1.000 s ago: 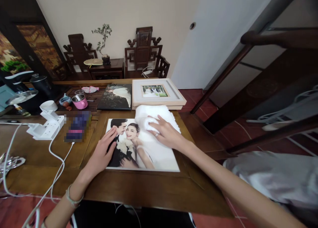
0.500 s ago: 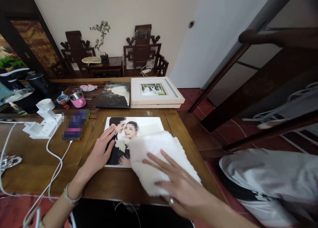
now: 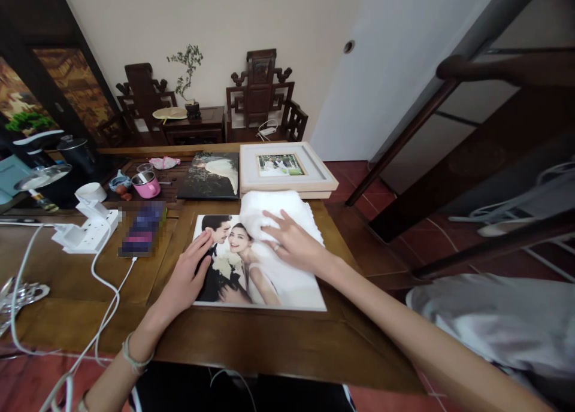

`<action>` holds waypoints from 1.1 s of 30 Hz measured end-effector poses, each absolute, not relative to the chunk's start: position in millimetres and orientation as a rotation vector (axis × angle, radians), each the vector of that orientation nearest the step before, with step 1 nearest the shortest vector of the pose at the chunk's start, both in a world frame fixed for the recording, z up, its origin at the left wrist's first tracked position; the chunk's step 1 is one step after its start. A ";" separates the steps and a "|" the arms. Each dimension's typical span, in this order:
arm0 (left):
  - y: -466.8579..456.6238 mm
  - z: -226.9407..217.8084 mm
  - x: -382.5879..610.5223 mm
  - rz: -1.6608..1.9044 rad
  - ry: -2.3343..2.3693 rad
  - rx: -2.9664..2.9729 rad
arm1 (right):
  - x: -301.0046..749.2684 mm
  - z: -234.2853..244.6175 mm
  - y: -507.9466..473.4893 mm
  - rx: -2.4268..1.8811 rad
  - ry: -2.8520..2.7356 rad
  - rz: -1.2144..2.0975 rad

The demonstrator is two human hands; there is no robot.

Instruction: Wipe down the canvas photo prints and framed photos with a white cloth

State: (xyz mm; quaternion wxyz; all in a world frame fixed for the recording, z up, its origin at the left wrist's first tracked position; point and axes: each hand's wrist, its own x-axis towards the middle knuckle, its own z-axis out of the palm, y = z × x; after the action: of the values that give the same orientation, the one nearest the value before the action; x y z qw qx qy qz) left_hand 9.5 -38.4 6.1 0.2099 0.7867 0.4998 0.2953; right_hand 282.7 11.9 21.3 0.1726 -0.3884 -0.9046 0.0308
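A photo panel (image 3: 263,286) of a couple lies flat on the wooden table in front of me. My left hand (image 3: 186,274) rests on its left side, fingers stretched out and pressed to the surface near the upper left. Over the panel's upper right lies a fluffy white cloth (image 3: 296,205), partly hanging past its top edge. My right hand (image 3: 291,241) has hold of this cloth from above, its fingers bent into the bunched fabric and pressing it down. The cloth hides the panel's upper right corner.
Behind the panel are a dark photo panel (image 3: 215,175) and a pale framed picture (image 3: 249,166). To the left stand a pink cup (image 3: 146,187), a power strip (image 3: 92,232) with cables and a blurred phone (image 3: 144,229). The wooden table's (image 3: 251,337) right edge is near my right forearm.
My right hand and the white cloth have moved away from me, from the panel's lower right to its upper right, uncovering the lower right. My left hand stays on the panel.
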 end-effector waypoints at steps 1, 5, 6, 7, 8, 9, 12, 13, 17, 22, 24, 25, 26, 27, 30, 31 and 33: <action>-38.4 5.4 9.5 0.826 1.390 2.190 | 282.5 20.7 -0.5 -1.086 -2.581 0.095; -38.0 2.7 9.7 0.840 1.388 2.209 | 282.5 17.8 -68.0 -1.002 -2.595 0.175; -37.9 2.5 9.9 0.843 1.386 2.211 | 282.2 17.5 -85.6 -0.985 -2.580 0.191; -37.9 2.5 10.1 0.845 1.383 2.213 | 281.8 17.5 -101.9 -0.940 -2.569 0.200; -37.8 2.7 10.4 0.846 1.379 2.215 | 281.3 18.0 -115.9 -0.902 -2.560 0.204; -37.8 3.1 10.6 0.845 1.375 2.217 | 280.6 18.9 -127.0 -0.868 -2.560 0.211; -37.7 4.0 10.8 0.832 1.371 2.229 | 277.8 24.1 -136.5 -0.819 -2.615 0.274; -37.7 4.1 10.7 0.829 1.373 2.234 | 276.4 26.1 -131.1 -0.826 -2.642 0.307; -38.0 4.2 9.6 0.818 1.371 2.239 | 267.3 30.5 -76.3 -0.950 -2.690 0.352; -38.4 5.9 9.7 0.826 1.365 2.223 | 250.0 28.3 5.9 -1.171 -2.616 0.215; -38.3 6.3 9.9 0.830 1.365 2.217 | 244.6 28.2 22.2 -1.216 -2.592 0.201; -38.2 6.4 10.0 0.832 1.367 2.212 | 242.7 28.6 24.6 -1.224 -2.585 0.197; -38.2 6.3 10.0 0.834 1.368 2.208 | 241.3 29.0 23.1 -1.227 -2.581 0.191; -38.2 6.0 10.0 0.837 1.368 2.204 | 240.6 29.4 17.7 -1.227 -2.581 0.187; -38.3 4.7 9.9 0.852 1.366 2.200 | 241.7 29.2 -17.3 -1.184 -2.611 0.209; -38.4 4.2 9.9 0.857 1.368 2.200 | 242.8 28.6 -33.1 -1.155 -2.625 0.229; -38.6 3.6 10.1 0.859 1.370 2.201 | 245.2 26.5 -66.5 -1.094 -2.632 0.278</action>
State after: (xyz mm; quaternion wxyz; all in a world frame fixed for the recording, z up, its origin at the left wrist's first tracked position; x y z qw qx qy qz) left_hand 10.1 -38.6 3.6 0.2038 0.7890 0.4911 0.3078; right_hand 245.2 -66.5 26.5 0.1385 -0.3782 -0.9102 0.0960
